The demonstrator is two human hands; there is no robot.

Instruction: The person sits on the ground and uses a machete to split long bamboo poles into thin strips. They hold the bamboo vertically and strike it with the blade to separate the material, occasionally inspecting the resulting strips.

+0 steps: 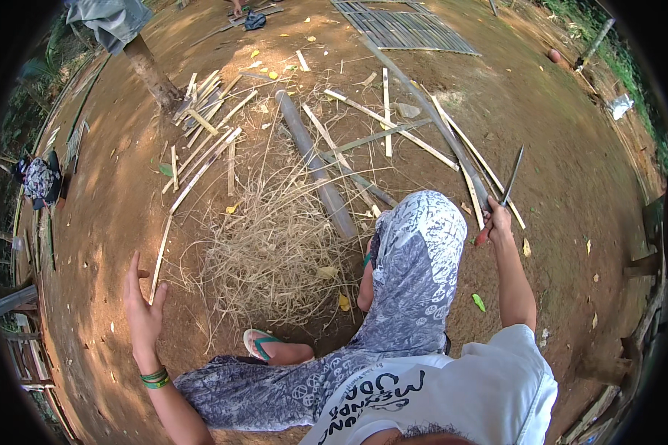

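Gripping a long knife (511,176) blade-up, the right hand (497,219) has its fingers closed on the handle beside a grey bamboo pole (315,167); the left hand (142,304) hangs spread and empty over dirt. A loose swing could nick the bent knee (423,230).

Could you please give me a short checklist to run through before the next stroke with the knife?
1. Grip on the knife: the right hand is closed round its handle, blade pointing up. Ok.
2. Left hand away from the blade: open, out to the far side, holding nothing. Ok.
3. Bent knee near the blade: it sits close beside the right hand. Not ok.
4. Bamboo pole within reach: it lies on the ground just ahead of the knee. Ok.
5. Footing: the sandalled foot is at the edge of the loose shavings. Cannot tell.
6. Blade sharpness: cannot tell.
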